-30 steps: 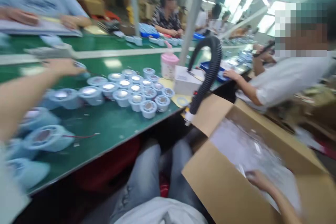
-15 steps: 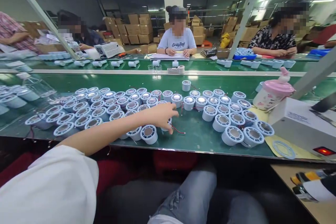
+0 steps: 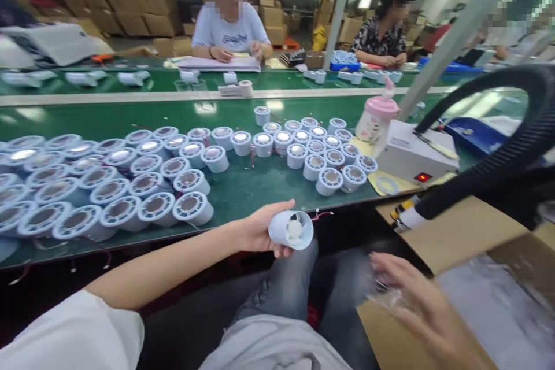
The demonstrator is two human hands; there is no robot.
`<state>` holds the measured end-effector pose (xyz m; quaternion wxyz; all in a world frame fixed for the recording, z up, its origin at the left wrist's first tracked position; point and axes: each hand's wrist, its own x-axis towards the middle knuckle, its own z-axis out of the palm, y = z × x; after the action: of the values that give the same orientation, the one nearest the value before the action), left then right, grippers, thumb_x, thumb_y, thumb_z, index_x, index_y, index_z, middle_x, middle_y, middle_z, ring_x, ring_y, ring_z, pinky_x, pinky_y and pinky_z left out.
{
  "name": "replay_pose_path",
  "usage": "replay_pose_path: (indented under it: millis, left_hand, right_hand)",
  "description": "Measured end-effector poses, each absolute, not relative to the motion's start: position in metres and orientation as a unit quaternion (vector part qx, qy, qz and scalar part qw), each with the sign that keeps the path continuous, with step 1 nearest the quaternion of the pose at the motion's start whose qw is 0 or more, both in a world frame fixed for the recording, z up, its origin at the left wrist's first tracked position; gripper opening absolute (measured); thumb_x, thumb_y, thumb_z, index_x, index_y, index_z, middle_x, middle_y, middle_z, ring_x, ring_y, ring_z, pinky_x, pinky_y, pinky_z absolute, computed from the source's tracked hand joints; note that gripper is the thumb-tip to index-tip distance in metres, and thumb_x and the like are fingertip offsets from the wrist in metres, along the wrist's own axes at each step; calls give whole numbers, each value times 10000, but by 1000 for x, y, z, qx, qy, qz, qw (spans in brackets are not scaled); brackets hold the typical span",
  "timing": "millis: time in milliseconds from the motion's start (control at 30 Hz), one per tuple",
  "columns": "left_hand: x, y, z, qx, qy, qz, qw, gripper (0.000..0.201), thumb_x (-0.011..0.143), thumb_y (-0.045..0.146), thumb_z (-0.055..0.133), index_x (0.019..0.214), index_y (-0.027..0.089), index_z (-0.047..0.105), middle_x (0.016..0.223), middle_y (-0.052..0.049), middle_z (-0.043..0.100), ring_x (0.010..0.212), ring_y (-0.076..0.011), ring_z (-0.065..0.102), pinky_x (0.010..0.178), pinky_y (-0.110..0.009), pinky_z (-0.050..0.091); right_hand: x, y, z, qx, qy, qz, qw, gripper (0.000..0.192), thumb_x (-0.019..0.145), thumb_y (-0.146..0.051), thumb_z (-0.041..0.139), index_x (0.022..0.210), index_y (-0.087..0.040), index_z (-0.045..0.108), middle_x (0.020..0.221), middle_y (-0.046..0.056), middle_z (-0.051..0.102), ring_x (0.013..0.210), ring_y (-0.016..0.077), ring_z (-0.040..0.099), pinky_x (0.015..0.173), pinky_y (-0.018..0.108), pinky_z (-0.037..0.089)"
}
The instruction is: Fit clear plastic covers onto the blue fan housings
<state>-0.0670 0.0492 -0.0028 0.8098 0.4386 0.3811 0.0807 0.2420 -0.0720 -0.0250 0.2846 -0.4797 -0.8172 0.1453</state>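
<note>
My left hand is wrapped round a light-blue fan housing, a short open tube with a small white fan inside. The tube's open end is tilted toward me, and thin red and black wires trail from its far side. I hold it over my lap, just off the bench's front edge. Lower right, my right hand, smeared by motion, has its fingers bent round a small clear plastic piece whose shape is blurred. That hand is above a cardboard box containing clear plastic items.
Rows of similar fan housings stand on the green bench, with another group to the right. Beyond are a grey-white machine with a lit red switch, a black hose and a pink-lidded cup. Co-workers sit opposite.
My left hand has drawn back from the rows, now holding a fan housing over my lap. My right hand has come into view at the box. The view has turned right and down.
</note>
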Motion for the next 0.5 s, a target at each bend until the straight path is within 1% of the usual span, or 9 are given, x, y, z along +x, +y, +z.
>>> replay_pose_path:
  millis: [67,133,200,233,300,333,367,433,500]
  left_hand:
    - [-45,42,-19,440,365,22,820,572,806,634,258,802,131,532,540,-51,543,407,-160,496,288,-208,282]
    - [-32,36,-23,467,350,-12,812,452,788,552,345,815,143,535,548,-25,530,376,-138,447,268,-195,238]
    - [-25,33,-16,490,333,-32,805,330,772,445,449,817,142,571,594,-5,526,397,-109,415,285,-186,249]
    - [-24,32,-10,529,326,-30,783,269,768,387,493,813,141,594,636,-2,535,442,-101,430,320,-181,286]
    - [-24,28,4,659,318,5,681,178,773,293,548,832,149,634,740,-5,563,597,-111,499,465,-186,390]
    - [-24,26,10,728,318,32,606,161,785,268,559,863,158,646,795,-10,576,684,-127,525,562,-203,425]
    - [-25,24,14,783,320,62,530,164,799,260,566,906,169,652,854,-17,586,762,-143,538,654,-227,438]
    - [-27,19,16,827,325,118,443,226,805,292,610,1006,191,637,958,-33,589,864,-171,549,769,-271,435]
    - [-28,16,9,822,321,167,440,389,745,365,707,1085,204,608,1017,-45,578,905,-184,554,804,-290,442]
  right_hand:
    - [209,-67,-24,-468,-838,120,252,500,881,-330,525,1376,-319,455,1257,119,566,1083,310,585,834,427,541]
    - [183,-59,-24,-490,-839,68,227,486,857,-301,584,1337,-303,506,1250,128,551,1065,326,552,841,489,517]
    - [169,-52,-24,-530,-820,45,211,422,845,-261,607,1266,-276,577,1245,141,541,1055,334,523,833,509,503]
    - [167,-51,-25,-546,-811,52,204,354,833,-235,621,1186,-259,632,1244,141,538,1060,335,513,835,504,498]
    - [169,-51,-24,-562,-794,105,208,147,790,-180,666,924,-227,705,1246,115,534,1081,321,502,852,473,490]
    - [171,-52,-23,-563,-783,152,218,63,761,-164,694,800,-213,691,1244,96,533,1091,306,501,866,449,486]
    - [172,-54,-21,-561,-768,207,232,72,741,-164,715,721,-204,659,1237,78,531,1095,288,507,878,425,481]
    - [174,-57,-17,-552,-724,314,267,118,766,-219,704,683,-202,621,1197,61,534,1076,249,530,893,384,471]
    - [172,-58,-11,-550,-678,384,299,169,853,-291,607,709,-204,627,1141,66,542,1045,226,555,886,359,463]
